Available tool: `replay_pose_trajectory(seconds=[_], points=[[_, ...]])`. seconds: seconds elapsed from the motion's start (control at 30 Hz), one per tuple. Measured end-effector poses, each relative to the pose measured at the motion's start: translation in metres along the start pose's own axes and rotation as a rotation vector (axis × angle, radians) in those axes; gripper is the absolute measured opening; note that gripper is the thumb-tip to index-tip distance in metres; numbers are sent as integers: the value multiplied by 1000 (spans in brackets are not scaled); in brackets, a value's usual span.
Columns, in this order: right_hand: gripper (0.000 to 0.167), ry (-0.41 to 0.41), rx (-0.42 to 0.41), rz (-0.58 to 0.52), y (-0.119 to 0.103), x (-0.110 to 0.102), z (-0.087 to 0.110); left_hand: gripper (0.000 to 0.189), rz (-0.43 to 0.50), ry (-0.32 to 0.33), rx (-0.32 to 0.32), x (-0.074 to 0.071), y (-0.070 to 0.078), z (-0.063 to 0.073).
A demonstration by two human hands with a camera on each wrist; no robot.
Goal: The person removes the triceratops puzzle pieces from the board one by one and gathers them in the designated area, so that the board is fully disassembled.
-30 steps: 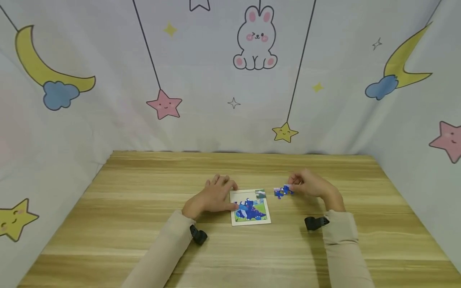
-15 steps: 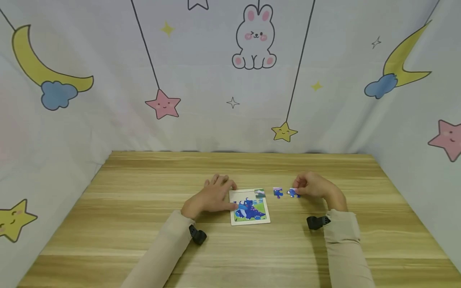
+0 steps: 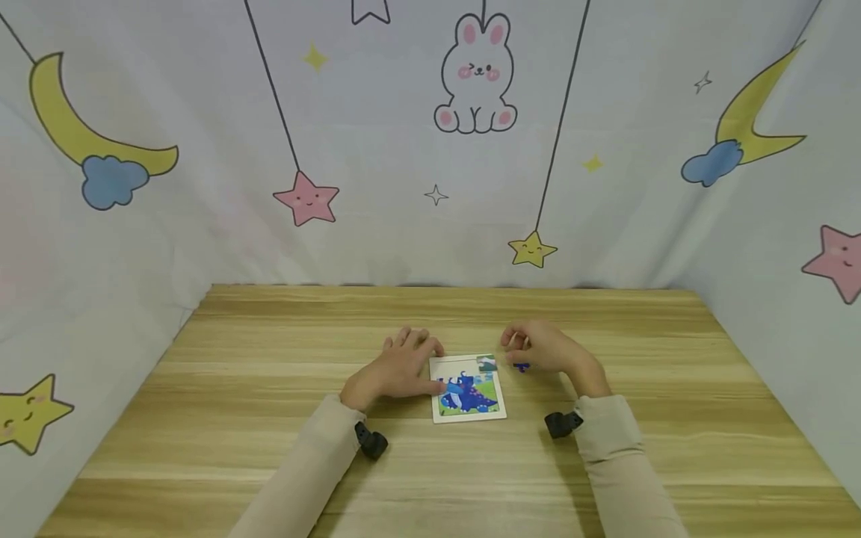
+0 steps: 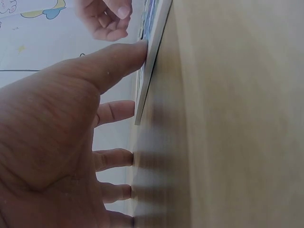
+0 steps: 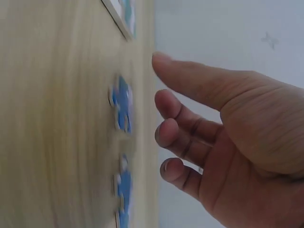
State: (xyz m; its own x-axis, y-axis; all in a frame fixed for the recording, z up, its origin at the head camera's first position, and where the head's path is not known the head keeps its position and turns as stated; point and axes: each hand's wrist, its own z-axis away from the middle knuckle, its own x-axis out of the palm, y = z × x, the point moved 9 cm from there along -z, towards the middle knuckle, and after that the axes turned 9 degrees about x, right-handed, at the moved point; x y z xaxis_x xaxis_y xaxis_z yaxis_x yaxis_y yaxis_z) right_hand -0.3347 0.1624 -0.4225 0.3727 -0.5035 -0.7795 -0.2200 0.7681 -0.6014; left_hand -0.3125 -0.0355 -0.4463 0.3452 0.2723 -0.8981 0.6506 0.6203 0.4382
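A square jigsaw tray (image 3: 471, 418) with a pale rim lies on the table, showing a blue dinosaur picture. In its upper right corner sits a green and white puzzle piece (image 3: 486, 364); pale backing shows to its left. My left hand (image 3: 402, 370) spreads over the tray's left side, thumb (image 4: 128, 54) resting on the rim and the other fingers touching down at and beyond the edge. To the right hovers my right hand (image 3: 546, 346), fingers loosely bent and holding nothing. Beneath it in the right wrist view lie two blue puzzle pieces, a nearer one (image 5: 122, 102) and another piece (image 5: 124, 192).
The wood-grain table (image 3: 303, 321) reaches back to a white curtain (image 3: 377, 246) printed with stars, moons and a rabbit. Each forearm wears a small black camera at the wrist, such as the right wrist camera (image 3: 563, 424).
My right hand has let go of a blue puzzle piece, setting it apart from the other, then moved left over the pieces. My left hand stays on the tray.
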Motion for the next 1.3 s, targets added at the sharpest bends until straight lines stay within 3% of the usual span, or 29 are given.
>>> replay_pose_trajectory(seconds=[0.27,0.53,0.83,1.1,1.3], points=[[28,-41,8,30,-17,27,-13,51,-16,2,-9,0,-2,-1],[26,-36,17,59,-20,30,-14,52,-7,-1,-9,1,-2,-2],[5,-28,-2,25,-18,16,-6,51,10,1,1,0,1,-1],[6,-76,-21,-45,-7,-3,6,53,8,-3,3,0,2,-2],[4,-59,-8,-70,10,-20,15,53,-7,-2,-11,1,0,-2]])
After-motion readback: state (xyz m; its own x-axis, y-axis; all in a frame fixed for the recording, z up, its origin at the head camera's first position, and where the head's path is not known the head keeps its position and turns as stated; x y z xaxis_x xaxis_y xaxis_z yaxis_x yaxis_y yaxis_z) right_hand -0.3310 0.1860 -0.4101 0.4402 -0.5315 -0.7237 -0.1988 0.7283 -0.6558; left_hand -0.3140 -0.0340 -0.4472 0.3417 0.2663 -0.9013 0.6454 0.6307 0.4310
